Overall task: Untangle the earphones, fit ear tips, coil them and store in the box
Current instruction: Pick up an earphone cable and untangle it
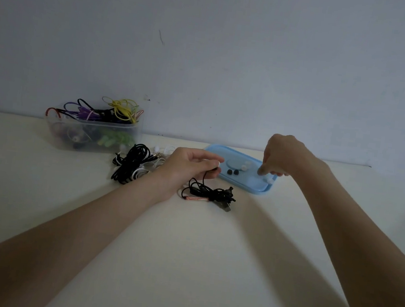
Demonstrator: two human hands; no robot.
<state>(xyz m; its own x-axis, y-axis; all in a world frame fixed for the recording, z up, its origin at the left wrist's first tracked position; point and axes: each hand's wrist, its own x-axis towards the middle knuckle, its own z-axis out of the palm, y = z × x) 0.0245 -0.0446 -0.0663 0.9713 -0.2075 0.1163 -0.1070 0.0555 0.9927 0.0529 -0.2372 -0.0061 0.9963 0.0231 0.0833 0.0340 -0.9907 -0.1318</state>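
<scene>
Pinching black earphones (210,192), left hand (189,165) – right hand (282,155) fingers curled over blue lid (248,187) edge, grip unclear.

No writing, label, brand or number can be read anywhere (the dim light and small scale hide any fine print).

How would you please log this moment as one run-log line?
left hand: holds black earphone | right hand: reaching into blue lid among ear tips | box: back left
</scene>
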